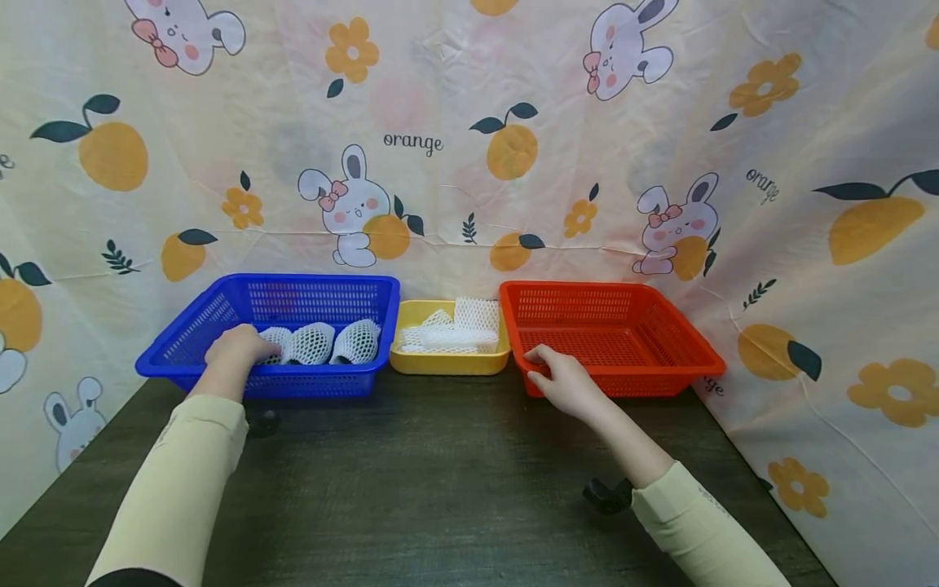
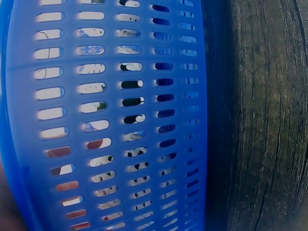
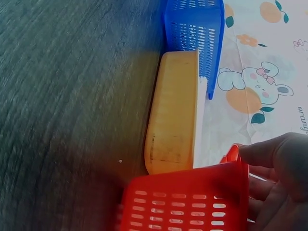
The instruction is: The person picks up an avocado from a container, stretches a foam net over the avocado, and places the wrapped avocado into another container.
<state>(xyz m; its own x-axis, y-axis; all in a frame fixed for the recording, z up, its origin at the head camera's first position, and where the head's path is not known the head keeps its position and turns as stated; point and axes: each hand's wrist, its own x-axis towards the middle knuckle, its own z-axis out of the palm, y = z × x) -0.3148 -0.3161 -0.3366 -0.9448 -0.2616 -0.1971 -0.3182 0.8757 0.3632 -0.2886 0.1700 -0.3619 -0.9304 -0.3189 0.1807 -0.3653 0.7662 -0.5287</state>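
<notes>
From the head view, my left hand [image 1: 236, 349] is inside the blue basket [image 1: 220, 306], resting on the leftmost foam-netted fruit [image 1: 277, 342]; I cannot tell whether it grips. My right hand [image 1: 563, 380] curls over the red basket [image 1: 704, 350]'s near-left corner. The left wrist view shows only blurred blue basket wall [image 2: 110, 115]. On the right wrist view, fingers [image 3: 274, 159] clasp the red rim [image 3: 236, 168] beside the yellow tray [image 3: 173, 110].

Head view above 3 bins; wrist views low, close, sharing the blue basket [image 1: 293, 310] wall.

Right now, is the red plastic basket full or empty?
Empty. In the head view, the red plastic basket shows only its bare mesh floor, with the right hand gripping its near left corner.
</notes>
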